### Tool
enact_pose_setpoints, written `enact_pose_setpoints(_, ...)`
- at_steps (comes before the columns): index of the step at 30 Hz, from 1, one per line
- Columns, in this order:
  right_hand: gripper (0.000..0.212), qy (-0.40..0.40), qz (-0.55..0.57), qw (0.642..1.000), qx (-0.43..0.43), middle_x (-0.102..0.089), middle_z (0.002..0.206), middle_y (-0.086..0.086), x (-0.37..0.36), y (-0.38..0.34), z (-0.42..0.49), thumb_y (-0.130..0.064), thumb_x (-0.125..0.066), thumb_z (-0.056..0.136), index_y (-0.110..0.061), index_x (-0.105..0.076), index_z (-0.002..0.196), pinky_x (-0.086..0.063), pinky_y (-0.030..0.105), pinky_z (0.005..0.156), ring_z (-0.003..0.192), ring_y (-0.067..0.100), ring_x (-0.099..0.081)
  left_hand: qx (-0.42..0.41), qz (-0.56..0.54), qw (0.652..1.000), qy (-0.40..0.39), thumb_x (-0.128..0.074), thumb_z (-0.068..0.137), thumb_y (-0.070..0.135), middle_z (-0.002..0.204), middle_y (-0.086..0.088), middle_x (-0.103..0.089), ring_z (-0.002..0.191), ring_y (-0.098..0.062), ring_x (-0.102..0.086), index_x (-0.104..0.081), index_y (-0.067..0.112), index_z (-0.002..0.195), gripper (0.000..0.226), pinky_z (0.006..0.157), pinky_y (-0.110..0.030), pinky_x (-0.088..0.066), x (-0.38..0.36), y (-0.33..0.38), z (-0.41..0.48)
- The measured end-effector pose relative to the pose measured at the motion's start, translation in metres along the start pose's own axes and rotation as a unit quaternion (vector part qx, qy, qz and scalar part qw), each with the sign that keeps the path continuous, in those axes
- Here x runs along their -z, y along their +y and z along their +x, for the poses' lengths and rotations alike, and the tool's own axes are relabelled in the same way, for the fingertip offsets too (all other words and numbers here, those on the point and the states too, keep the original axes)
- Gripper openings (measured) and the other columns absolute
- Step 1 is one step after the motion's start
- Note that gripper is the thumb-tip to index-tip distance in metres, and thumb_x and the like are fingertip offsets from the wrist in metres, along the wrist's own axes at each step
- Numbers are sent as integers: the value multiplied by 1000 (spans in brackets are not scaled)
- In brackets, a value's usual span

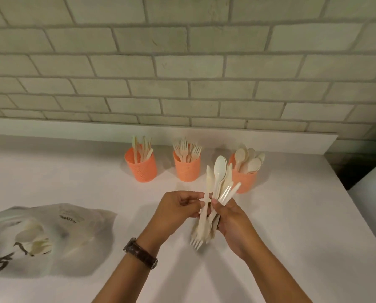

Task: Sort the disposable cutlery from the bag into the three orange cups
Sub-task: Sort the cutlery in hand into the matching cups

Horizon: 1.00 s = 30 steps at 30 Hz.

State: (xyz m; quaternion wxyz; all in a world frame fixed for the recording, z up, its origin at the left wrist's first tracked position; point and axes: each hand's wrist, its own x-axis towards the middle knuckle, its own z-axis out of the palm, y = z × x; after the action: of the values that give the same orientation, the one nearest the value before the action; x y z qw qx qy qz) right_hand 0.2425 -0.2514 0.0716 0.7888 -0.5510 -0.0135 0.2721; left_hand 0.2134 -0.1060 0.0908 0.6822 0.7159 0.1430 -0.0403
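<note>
At far left I see the bag (51, 237) lying flat on the counter (73, 171), some cutlery inside. Behind stand three orange ones: knife cup (141, 169), fork cup (187, 170), spoon cup (245, 180). In front, the left hand (178, 213) pinches one piece (208, 182) of the bundle (221, 178) that the right hand (233, 221) grips.

Only the plastic bag (73, 243) carried any print. Near its upper edge a short dark word in capitals ran upside down to the camera, too blurred to read with certainty. Fainter lines of small print just beside that word were illegible. Toward the bag's lower left corner lay bold black brush-like strokes, cut off by the frame edge and not readable as letters.
</note>
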Motion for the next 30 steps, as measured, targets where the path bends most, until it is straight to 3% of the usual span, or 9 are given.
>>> enact_pose_setpoints(3, 15, 15, 6, 1000, -14, -57, 72, 8, 4, 0, 9, -11, -42, 98, -11, -52, 109, -53, 28, 65, 69, 22, -61, 16, -27, 999, 23, -62, 83, 1, 82, -6, -74, 75, -18, -68, -72, 6, 94, 16, 71, -25, -57, 16, 3, 0)
enact_pose_setpoints(8, 12, 6, 7, 1000, -7, -53, 69, 7, 7, 1, 19, -10, -43, 98, -11, -55, 102, -48, 36, 73, 71, 25, -59, -31, -23, 984, 173, -59, 82, -1, 69, 0, -68, 58, -8, -57, -64, 12, 75, 15, 61, -20, -54, 67, 17, 23)
enact_pose_setpoints(11, 12, -5, 8, 1000, -2, -54, 67, 7, 6, 4, 22, -10, -44, 97, -10, -55, 102, -46, 37, 74, 70, 26, -59, -102, 42, 945, 306, -64, 80, 6, 68, -3, -65, 55, -8, -57, -64, 15, 74, 11, 63, -21, -52, 110, 28, 51)
enact_pose_setpoints(15, 12, -13, 18, 1000, -6, -55, 67, 7, 4, 8, 24, -9, -44, 96, -10, -55, 102, -48, 35, 72, 71, 27, -59, -129, 142, 894, 404, -68, 80, 17, 69, 8, -62, 63, -4, -58, -68, 10, 86, 10, 56, -3, -42, 148, 34, 93)
enact_pose_setpoints(17, 13, -17, 10, 1000, -7, -56, 67, 7, 4, 9, 23, -9, -44, 96, -10, -55, 104, -50, 32, 69, 72, 26, -60, -85, 161, 905, 385, -68, 81, 16, 74, 4, -66, 70, -12, -62, -69, 7, 90, 13, 58, -7, -41, 154, 23, 112)
enact_pose_setpoints(21, 16, -25, -9, 1000, -13, -57, 69, 8, 0, 10, 18, -11, -44, 96, -8, -54, 108, -52, 29, 65, 75, 26, -60, -18, 221, 919, 325, -67, 81, 12, 107, -9, -70, 100, -18, -63, -69, 5, 107, 27, 78, -17, -39, 156, -7, 125)
enact_pose_setpoints(23, 15, -23, 5, 1000, -21, -54, 68, 9, -1, 7, 17, -11, -44, 96, -6, -54, 106, -53, 28, 64, 72, 26, -59, -45, 242, 911, 329, -66, 81, 13, 112, -9, -69, 90, -14, -60, -69, 9, 109, 28, 69, -16, -39, 148, -11, 119)
enact_pose_setpoints(26, 15, -12, 16, 1000, -23, -52, 67, 10, -1, 5, 14, -12, -45, 96, -5, -54, 106, -52, 33, 69, 68, 27, -59, -90, 244, 919, 297, -66, 83, 18, 98, -2, -68, 68, -10, -54, -71, 16, 104, 22, 57, -5, -34, 116, -4, 97)
enact_pose_setpoints(30, 20, 15, -21, 1000, -8, -57, 68, 8, 1, 7, 9, -15, -46, 96, -7, -57, 111, -47, 37, 78, 72, 28, -61, -80, 152, 979, 112, -68, 82, 26, 85, 21, -68, 69, 9, -59, -73, 25, 85, 6, 67, -14, -42, 51, 4, 50)
